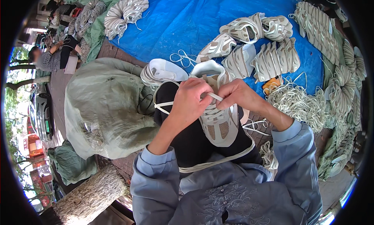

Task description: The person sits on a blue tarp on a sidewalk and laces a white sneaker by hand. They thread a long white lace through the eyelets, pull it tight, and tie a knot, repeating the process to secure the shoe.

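Note:
A beige and white sneaker upper (219, 128) rests on my black-covered lap, its toe toward me and a white lace threaded across its front. My left hand (191, 97) is closed over its upper left side, fingertips pinched on the flat white shoelace (212, 95). From the other side my right hand (240, 95) pinches the same lace between thumb and forefinger. The short stretch of lace between the hands lies above the tongue. Parts of the collar and the upper eyelets are hidden behind my fingers.
Beyond my lap, stacked sneaker uppers (276, 60) lie on a blue tarp (175, 22). A heap of white laces (300, 104) is at right, white insole-shaped pieces (163, 71) at left. A large grey-green sack (105, 108) and a log (93, 195) stand left; a person (58, 57) sits farther off.

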Tool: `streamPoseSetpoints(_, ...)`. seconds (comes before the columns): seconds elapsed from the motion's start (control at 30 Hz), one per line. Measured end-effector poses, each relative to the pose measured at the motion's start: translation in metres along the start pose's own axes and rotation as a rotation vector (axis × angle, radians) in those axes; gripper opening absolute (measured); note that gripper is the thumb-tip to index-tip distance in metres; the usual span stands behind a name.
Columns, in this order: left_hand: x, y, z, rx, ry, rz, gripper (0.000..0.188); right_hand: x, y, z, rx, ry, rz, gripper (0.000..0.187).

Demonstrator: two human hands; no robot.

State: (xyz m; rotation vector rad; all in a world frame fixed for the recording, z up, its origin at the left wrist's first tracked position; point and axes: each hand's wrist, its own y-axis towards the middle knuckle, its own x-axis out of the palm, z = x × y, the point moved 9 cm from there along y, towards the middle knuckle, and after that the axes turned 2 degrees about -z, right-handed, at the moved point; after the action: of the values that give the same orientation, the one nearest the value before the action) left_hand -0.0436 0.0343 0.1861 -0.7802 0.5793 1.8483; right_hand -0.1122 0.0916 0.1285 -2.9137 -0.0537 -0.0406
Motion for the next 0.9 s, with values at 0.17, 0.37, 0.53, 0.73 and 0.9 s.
streamPoseSetpoints(0.17,-0.02,-0.007,0.006,0.103,0.11,0.038,0.009,-0.017,-0.017,0.001,0.15,0.121,0.01,0.007)
streamPoseSetpoints(0.37,-0.014,-0.02,0.013,0.275,0.575,0.075,0.011,-0.008,-0.024,0.007,0.131,0.012,-0.023,0.006)
streamPoseSetpoints(0.53,0.006,-0.012,0.019,0.247,0.806,-0.099,0.01,-0.015,-0.027,0.017,0.149,0.069,0.016,0.008)
streamPoseSetpoints(0.73,0.018,-0.006,0.003,0.166,0.681,-0.236,0.009,-0.011,-0.028,0.03,0.289,0.371,-0.074,0.008)
streamPoseSetpoints(0.9,0.012,0.002,-0.012,-0.039,0.302,-0.323,0.005,-0.027,-0.023,0.011,0.019,0.094,0.013,0.01)
